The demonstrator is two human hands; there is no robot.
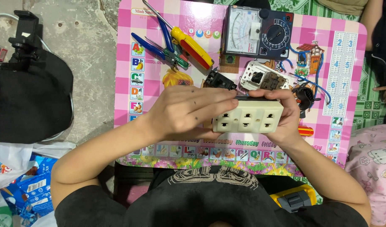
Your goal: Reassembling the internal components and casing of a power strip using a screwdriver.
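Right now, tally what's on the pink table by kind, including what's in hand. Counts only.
Cream three-outlet socket block, held by both hands: 1
Blue-handled pliers: 1
Yellow-and-red-handled tool: 1
Black analog multimeter with dial: 1
White switch frame with dark modules: 1
Loose black switch module: 1
Total: 6
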